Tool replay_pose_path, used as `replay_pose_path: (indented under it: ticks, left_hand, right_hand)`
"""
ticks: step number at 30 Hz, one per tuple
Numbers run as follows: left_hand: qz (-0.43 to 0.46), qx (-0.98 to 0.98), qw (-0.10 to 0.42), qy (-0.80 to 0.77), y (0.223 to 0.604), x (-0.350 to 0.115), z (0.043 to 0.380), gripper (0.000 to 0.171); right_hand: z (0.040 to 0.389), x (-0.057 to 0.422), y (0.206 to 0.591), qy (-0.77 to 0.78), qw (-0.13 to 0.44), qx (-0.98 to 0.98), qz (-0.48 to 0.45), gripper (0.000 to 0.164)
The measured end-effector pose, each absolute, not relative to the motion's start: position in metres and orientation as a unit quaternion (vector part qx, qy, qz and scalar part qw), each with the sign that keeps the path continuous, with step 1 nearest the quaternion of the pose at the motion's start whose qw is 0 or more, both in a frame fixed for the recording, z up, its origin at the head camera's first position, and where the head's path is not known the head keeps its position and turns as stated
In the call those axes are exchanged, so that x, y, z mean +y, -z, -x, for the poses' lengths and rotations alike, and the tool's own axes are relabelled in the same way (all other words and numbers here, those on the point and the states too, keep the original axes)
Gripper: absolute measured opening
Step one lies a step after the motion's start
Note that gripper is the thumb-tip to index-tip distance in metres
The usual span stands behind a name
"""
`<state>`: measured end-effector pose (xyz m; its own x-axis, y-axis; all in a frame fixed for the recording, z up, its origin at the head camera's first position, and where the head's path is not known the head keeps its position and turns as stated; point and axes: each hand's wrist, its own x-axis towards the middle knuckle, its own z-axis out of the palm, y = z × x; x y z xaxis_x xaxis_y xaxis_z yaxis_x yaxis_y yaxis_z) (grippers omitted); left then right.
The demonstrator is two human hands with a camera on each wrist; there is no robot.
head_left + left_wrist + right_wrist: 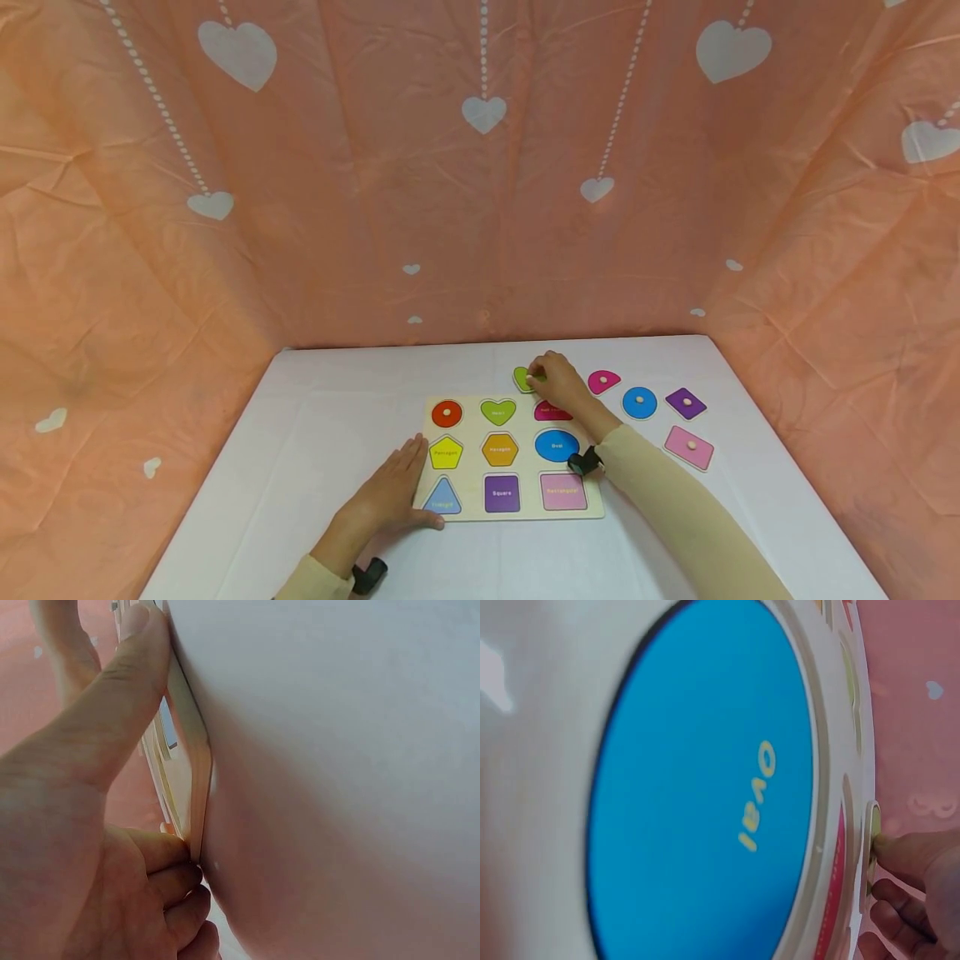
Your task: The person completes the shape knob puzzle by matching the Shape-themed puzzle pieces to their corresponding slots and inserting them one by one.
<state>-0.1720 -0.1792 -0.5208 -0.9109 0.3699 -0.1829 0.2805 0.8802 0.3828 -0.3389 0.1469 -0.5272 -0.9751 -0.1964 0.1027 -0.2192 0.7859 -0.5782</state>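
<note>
A pale wooden shape-puzzle board (472, 475) lies on the white table, with coloured, labelled shape recesses. My left hand (390, 492) rests against its near left corner, straight fingers along the left edge and thumb at the near edge. Just beyond the far edge, my right hand (557, 383) pinches a green heart puzzle piece (521, 380) between thumb and fingers, which hide part of it. The right wrist view has that green piece (875, 821) edge-on at the fingertips. A red circle piece (437, 414) with a knob sits in the board's far left recess.
Right of the board lie loose knobbed pieces: a pink half circle (598, 383), a blue oval (634, 410), a purple square (678, 398) and a pink rectangle (678, 440). A peach curtain (360, 233) with white hearts encloses the table's back and sides.
</note>
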Motion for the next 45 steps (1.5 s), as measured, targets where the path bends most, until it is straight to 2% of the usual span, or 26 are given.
replay_pose_path:
  ticks: [34, 45]
  left_hand:
    - [-0.174, 0.961, 0.120, -0.179, 0.520, -0.180, 0.170, 0.130]
    - [-0.180, 0.959, 0.119, -0.182, 0.520, -0.181, 0.171, 0.130]
  right_hand:
    - [0.319, 0.125, 0.518, -0.289, 0.019, -0.939, -0.186, 0.013]
    - [0.309, 0.119, 0.514, -0.279, 0.002, -0.941, -0.194, 0.010]
